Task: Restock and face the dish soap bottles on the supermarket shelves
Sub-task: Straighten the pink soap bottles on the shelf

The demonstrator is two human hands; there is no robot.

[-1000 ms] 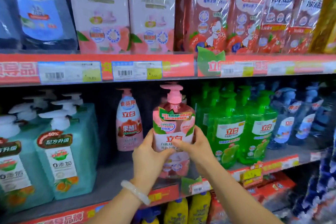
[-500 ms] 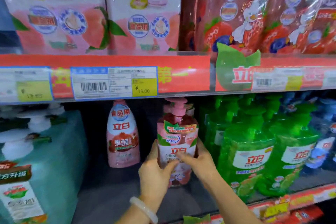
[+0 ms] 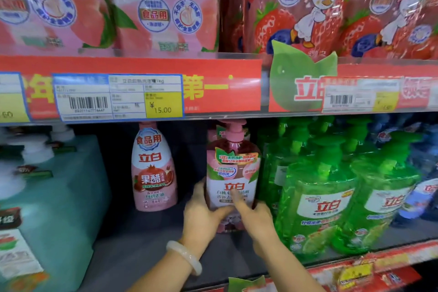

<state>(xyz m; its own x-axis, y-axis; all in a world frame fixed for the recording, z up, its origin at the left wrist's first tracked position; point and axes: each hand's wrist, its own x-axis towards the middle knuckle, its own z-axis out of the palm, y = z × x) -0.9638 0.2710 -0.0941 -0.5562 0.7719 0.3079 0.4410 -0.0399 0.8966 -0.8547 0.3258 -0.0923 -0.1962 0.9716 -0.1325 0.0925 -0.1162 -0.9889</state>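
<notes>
While the pink pump bottle (image 3: 233, 173) is standing upright on the grey shelf (image 3: 147, 251), label facing out, the left hand (image 3: 202, 218) is gripping its lower left side with curled fingers and the right hand (image 3: 257, 217) is holding its lower right side, forefinger lying across the label. It is sitting between a pink-and-white pomegranate bottle (image 3: 152, 168) set further back on the left and the green pump bottles (image 3: 317, 197) packed just beside it on the right. A pale bangle (image 3: 186, 256) is circling the left wrist, and a ¥15.00 price tag (image 3: 118, 97) is hanging on the rail above.
</notes>
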